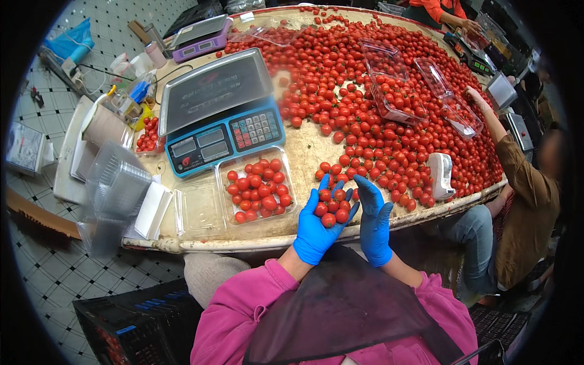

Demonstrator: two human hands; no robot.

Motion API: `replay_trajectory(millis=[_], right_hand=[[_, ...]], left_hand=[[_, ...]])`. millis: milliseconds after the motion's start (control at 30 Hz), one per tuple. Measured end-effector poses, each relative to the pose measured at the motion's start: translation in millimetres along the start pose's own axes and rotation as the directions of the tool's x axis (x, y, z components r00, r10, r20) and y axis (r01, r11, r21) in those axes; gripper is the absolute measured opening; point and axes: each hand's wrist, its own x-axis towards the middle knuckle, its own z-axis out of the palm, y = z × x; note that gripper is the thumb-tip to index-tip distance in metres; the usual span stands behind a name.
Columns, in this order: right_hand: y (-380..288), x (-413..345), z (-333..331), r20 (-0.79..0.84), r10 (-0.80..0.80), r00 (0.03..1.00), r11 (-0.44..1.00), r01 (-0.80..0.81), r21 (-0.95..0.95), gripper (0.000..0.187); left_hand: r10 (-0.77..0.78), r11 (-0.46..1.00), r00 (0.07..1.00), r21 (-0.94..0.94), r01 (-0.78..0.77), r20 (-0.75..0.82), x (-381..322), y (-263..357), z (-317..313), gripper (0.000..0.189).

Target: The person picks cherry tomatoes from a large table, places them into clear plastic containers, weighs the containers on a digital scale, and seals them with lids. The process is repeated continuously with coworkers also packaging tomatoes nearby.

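Note:
My left hand [315, 235], in a blue glove, is turned palm up and cups several red cherry tomatoes [340, 215]. Close on its right stands my right hand [376, 223], also gloved in blue, with its thumb apart from the fingers and nothing in its grasp. Left of my hands lies an opened clear plastic clamshell box [222, 191], its base holding a layer of cherry tomatoes [258, 187] and its lid [198, 207] flat on the table. Just beyond my fingers spreads a large heap of loose cherry tomatoes [319, 91].
A blue weighing scale [200, 148] stands behind the clamshell. Stacked clear boxes [112, 187] and white pads [153, 210] sit at left. A filled clamshell [401, 116] and a white tape dispenser [440, 175] rest among the tomatoes. At right, another person's hand [477, 98] reaches over the heap.

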Motion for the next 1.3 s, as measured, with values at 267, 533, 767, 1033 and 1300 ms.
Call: replay_trajectory(millis=[267, 533, 767, 1033, 1300], right_hand=[[3.2, -6.2, 7.6, 0.072, 0.003, 0.997, 1.0, -0.002, -0.019, 0.088], [5.9, -0.2, -0.1, 0.009, -0.083, 0.996, 0.996, 0.084, -0.032, 0.085], [10.2, -0.6, 1.6, 0.016, -0.085, 0.996, 0.996, 0.086, -0.016, 0.083], [12.1, 2.2, -0.8, 0.024, -0.103, 0.994, 0.995, 0.103, -0.015, 0.082], [4.5, 44.9, -51.7, 0.039, -0.266, 0.963, 0.804, 0.244, -0.542, 0.049]], left_hand=[[-0.032, 0.992, 0.999, -0.122, 0.035, 0.021, -1.7, 5.2, -3.7, 0.057], [0.028, 0.998, 0.999, -0.052, -0.027, 0.018, -14.5, 17.6, 12.1, 0.054], [0.49, 0.843, 0.871, 0.272, -0.464, -0.034, -27.0, 90.0, 33.0, 0.049], [0.8, -0.296, 0.461, 0.921, -0.254, 0.384, -32.4, 143.2, 7.8, 0.028], [0.534, -0.408, 0.632, 0.826, -0.389, 0.561, -20.1, 69.8, 11.3, 0.035]])
